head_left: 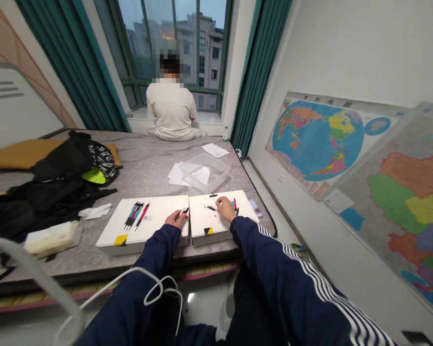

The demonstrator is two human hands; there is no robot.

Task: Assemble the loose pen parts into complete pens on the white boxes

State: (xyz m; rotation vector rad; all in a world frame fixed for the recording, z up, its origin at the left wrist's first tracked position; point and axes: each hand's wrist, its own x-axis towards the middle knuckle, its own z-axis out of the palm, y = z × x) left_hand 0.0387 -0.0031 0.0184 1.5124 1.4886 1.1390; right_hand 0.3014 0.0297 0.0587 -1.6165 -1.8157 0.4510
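My left hand (176, 219), over the right edge of the left white box (111, 218), is closed on a slim pen part (181, 212), pale with a dark piece near it. My right hand (225, 208) is over the right white box (220, 232), fingertips pinched together; whatever is between them is too small to make out. Black pen parts (211, 208) and tiny bits lie just left of it. Red and teal pen parts (234, 203) lie on its far side, partly hidden. Several assembled-looking pens (133, 215) lie on the left box, with a red pen (142, 216) beside them.
Behind the boxes, a clear plastic bin (212, 175) stands by white papers (176, 174). Left are a tissue pack (52, 239) and a black bag (57, 166). A white cable (130, 272) crosses my left sleeve. A person (171, 108) sits at the window, facing away.
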